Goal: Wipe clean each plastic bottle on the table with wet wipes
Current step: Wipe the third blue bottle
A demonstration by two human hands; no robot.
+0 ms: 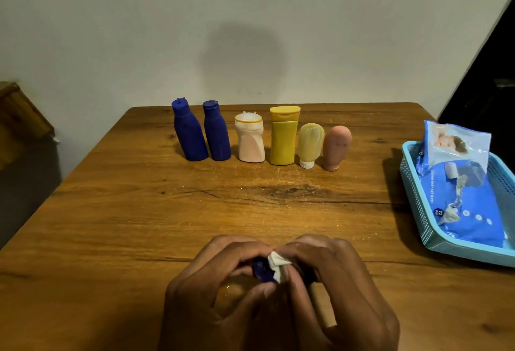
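Near the front edge of the wooden table my left hand grips a small dark blue bottle, mostly hidden by my fingers. My right hand pinches a crumpled white wet wipe against it. Along the back of the table stands a row of bottles: two dark blue ones, a pale pink one with a white cap, a tall yellow one, a pale yellow tube and a pink tube, both standing on their caps.
A light blue mesh basket sits at the table's right edge and holds a blue pack of wet wipes with its flap up. A wall stands behind the table. Some wooden furniture shows at far left.
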